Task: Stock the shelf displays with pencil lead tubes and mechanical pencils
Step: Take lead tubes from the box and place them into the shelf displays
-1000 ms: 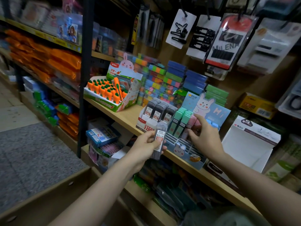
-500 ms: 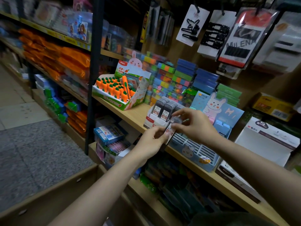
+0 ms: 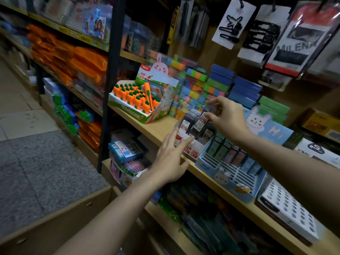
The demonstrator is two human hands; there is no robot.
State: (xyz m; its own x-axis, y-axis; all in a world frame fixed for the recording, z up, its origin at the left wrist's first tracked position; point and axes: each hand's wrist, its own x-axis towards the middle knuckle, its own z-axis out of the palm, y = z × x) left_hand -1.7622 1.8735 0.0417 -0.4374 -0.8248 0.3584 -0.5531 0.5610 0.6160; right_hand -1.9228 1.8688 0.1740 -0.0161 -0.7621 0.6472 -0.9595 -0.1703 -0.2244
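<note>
right hand (image 3: 227, 117) pinches what looks like a lead tube (image 3: 211, 109) — seat it upright in the white box (image 3: 191, 146) — left hand (image 3: 170, 159) open.

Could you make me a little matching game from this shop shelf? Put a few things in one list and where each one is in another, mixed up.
Things:
1. carrot display box
2. lead tube
3. bunny display tray
4. hair clip cards

Places:
A. hanging above the shelf
B. pinched in the right hand
C. on the shelf, left of the lead tube box
D. on the shelf, right of the lead tube box

Pairs: 1-C, 2-B, 3-D, 4-A
</note>
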